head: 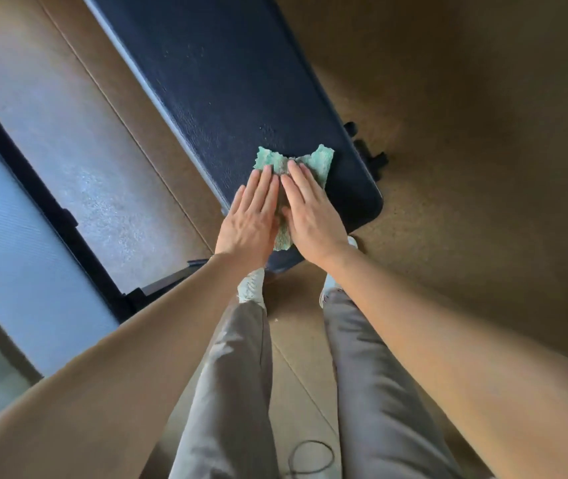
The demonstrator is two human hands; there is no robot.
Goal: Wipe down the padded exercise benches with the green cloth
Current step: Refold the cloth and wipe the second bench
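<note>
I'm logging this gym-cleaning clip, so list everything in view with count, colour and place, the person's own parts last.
bench: one, dark navy pad, running from top centre to the near end at middle.
cloth: one, green, flat on the bench's near end under both hands.
floor: brown, all around.
window: frosted panes, dark frame, left side.
cable: one, black loop, on floor at bottom centre.
shoes: two, white, below the bench end.
trousers: grey, bottom centre.
left hand: flat on cloth.
right hand: flat on cloth.

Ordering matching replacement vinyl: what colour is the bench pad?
Dark navy blue, textured bench pad, head view.
</note>
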